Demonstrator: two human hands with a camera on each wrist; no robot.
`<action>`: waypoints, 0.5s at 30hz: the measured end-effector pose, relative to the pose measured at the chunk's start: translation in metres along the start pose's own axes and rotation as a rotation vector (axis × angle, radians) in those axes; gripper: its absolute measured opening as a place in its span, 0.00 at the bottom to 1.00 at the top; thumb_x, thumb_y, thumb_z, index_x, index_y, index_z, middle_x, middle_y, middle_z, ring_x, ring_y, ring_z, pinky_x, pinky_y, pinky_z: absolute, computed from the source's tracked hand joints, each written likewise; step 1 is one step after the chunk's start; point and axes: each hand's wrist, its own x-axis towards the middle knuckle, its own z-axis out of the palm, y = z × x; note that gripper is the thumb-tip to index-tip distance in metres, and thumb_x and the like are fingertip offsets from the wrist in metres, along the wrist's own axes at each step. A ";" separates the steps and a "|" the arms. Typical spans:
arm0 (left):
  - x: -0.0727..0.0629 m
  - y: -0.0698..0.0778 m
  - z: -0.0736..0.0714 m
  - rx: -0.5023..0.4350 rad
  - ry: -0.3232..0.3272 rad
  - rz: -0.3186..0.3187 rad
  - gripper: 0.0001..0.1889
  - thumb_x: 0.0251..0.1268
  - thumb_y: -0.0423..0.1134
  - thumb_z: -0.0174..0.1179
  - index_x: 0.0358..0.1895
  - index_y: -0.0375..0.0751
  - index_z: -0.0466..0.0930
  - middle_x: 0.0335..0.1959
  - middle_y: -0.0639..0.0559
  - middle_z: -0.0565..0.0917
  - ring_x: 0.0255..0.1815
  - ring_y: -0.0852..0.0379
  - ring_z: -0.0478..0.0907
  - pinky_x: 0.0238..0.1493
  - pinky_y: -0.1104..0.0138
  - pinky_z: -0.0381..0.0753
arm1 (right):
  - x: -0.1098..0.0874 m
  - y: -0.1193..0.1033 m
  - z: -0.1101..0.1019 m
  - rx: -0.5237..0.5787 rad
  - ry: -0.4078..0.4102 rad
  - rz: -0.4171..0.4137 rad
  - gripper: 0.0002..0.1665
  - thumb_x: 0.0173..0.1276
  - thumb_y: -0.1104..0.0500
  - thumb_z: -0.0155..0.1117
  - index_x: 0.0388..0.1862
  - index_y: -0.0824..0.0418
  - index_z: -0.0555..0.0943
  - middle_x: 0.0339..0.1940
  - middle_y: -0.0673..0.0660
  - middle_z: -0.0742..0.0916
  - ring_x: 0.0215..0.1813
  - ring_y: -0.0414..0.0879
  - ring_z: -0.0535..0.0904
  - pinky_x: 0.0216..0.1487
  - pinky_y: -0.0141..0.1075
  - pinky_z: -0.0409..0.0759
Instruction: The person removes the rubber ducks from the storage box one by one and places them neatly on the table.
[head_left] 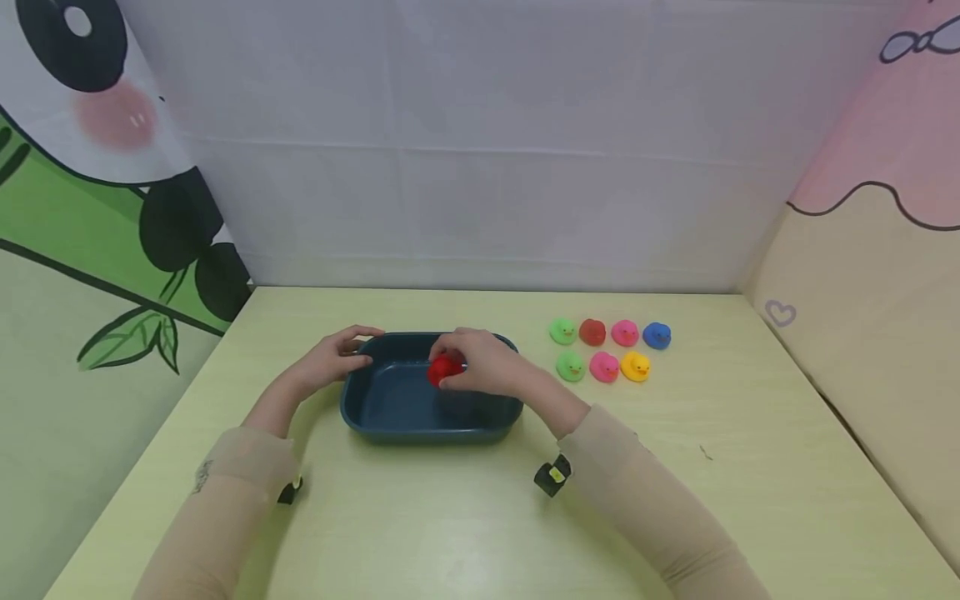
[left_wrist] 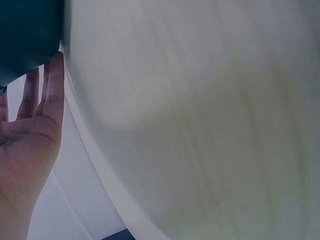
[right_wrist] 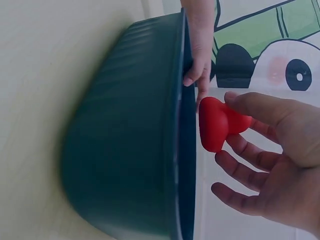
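Observation:
My right hand point(head_left: 486, 361) pinches a red rubber duck point(head_left: 444, 370) between thumb and fingers over the dark blue-green plastic basin point(head_left: 431, 435). In the right wrist view the red duck point(right_wrist: 214, 125) is held just past the basin's rim point(right_wrist: 176, 150), with the lower fingers spread away from it. At the basin's left end, my left hand point(head_left: 328, 358) holds the rim, thumb over the edge and the other fingers along the outside. Those fingers point(left_wrist: 54, 90) reach up against the basin wall point(left_wrist: 27, 40) in the left wrist view.
Right of the basin, small rubber ducks stand in two rows: green point(head_left: 562, 331), red point(head_left: 592, 332), pink point(head_left: 625, 332) and blue point(head_left: 657, 335) behind; green point(head_left: 571, 365), pink point(head_left: 604, 367) and yellow point(head_left: 635, 366) in front. A white cloth wall point(head_left: 480, 208) borders the table's back edge.

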 end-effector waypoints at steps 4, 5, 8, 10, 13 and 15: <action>0.001 -0.001 0.000 -0.005 0.001 0.004 0.26 0.67 0.44 0.57 0.66 0.55 0.64 0.68 0.33 0.63 0.65 0.36 0.66 0.54 0.44 0.74 | -0.006 0.002 -0.008 0.008 0.014 -0.013 0.22 0.57 0.56 0.71 0.51 0.53 0.78 0.45 0.51 0.81 0.46 0.42 0.76 0.43 0.29 0.78; 0.001 0.000 0.000 -0.001 0.001 0.006 0.26 0.67 0.43 0.57 0.67 0.55 0.64 0.69 0.33 0.62 0.65 0.36 0.66 0.54 0.44 0.73 | -0.007 0.003 -0.010 0.013 0.017 -0.016 0.22 0.57 0.57 0.71 0.51 0.54 0.78 0.45 0.52 0.81 0.46 0.42 0.76 0.43 0.30 0.78; 0.000 0.001 0.000 0.005 -0.001 0.005 0.26 0.67 0.44 0.57 0.67 0.55 0.63 0.70 0.33 0.60 0.68 0.35 0.62 0.56 0.42 0.71 | -0.011 0.003 -0.017 0.024 0.030 -0.020 0.22 0.56 0.57 0.72 0.51 0.54 0.78 0.45 0.52 0.81 0.46 0.42 0.76 0.43 0.30 0.78; -0.001 0.002 0.000 0.007 -0.004 0.004 0.25 0.67 0.44 0.56 0.67 0.55 0.63 0.71 0.33 0.58 0.69 0.35 0.59 0.56 0.42 0.71 | -0.015 0.002 -0.022 0.032 0.034 -0.020 0.23 0.56 0.57 0.72 0.51 0.55 0.78 0.45 0.52 0.81 0.46 0.42 0.76 0.43 0.31 0.78; -0.002 0.003 0.001 0.008 -0.007 0.001 0.25 0.69 0.43 0.55 0.67 0.55 0.63 0.72 0.33 0.55 0.72 0.34 0.53 0.57 0.41 0.69 | -0.020 0.002 -0.029 0.036 0.041 -0.017 0.23 0.55 0.57 0.73 0.51 0.55 0.78 0.45 0.52 0.81 0.46 0.43 0.77 0.43 0.31 0.79; -0.002 0.003 0.001 0.010 -0.008 0.000 0.25 0.69 0.43 0.55 0.67 0.54 0.63 0.72 0.33 0.54 0.72 0.34 0.51 0.57 0.40 0.69 | -0.023 0.003 -0.033 0.025 0.045 -0.014 0.24 0.55 0.57 0.73 0.51 0.55 0.78 0.45 0.52 0.81 0.46 0.43 0.77 0.42 0.31 0.79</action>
